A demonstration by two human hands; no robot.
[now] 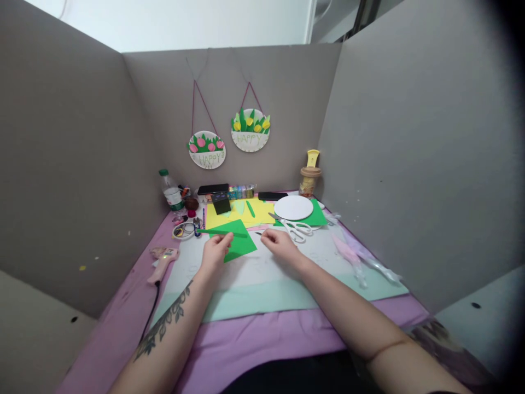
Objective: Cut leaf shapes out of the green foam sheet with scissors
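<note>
My left hand (216, 253) is closed in a pinch on a narrow green paper strip (240, 235), which sticks out on both sides of the fingers. Under and beside it lies a square green paper sheet (241, 249). To its right, my right hand (281, 244) is closed round a thin tool, of which only a dark tip (258, 233) shows, pointing left at the strip; its kind is hidden. White-handled scissors (296, 230) rest just beyond the right hand. A white paper plate (293, 208) lies behind them on more green paper (319, 214).
A pink glue gun (164, 264) with a cord lies at left, near a water bottle (173, 191). Yellow paper (262, 212) with cut green pieces is at the back. Plastic-wrapped pink material (349, 257) lies right. Two decorated plates, one with pink tulips (207, 150), hang on the grey partition.
</note>
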